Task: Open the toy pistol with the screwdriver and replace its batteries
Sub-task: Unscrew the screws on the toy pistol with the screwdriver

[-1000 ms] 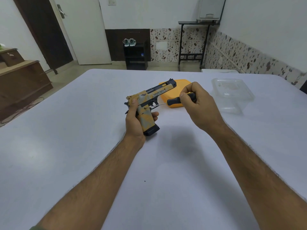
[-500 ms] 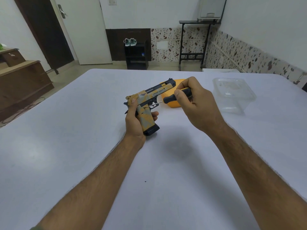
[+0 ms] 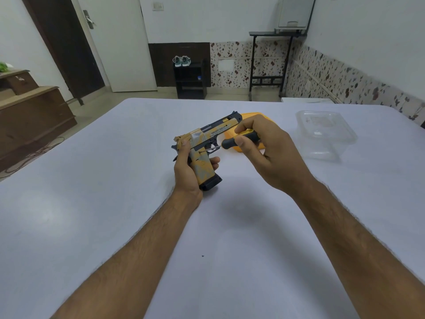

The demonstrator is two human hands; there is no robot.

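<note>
My left hand grips the handle of a tan, orange and black toy pistol, held above the white table with its muzzle pointing away to the right. My right hand pinches the black and yellow handle of a small screwdriver. The thin metal shaft runs left and its tip sits at a spot on the upper part of the pistol's handle. No batteries are visible.
An orange lid lies flat on the table just behind my right hand. A clear plastic container stands to the right of it. A tiny dark speck lies on the table nearer to me.
My right hand has moved left, bringing the screwdriver tip from beside the trigger to the pistol's handle. My left hand and the pistol stay almost still.
</note>
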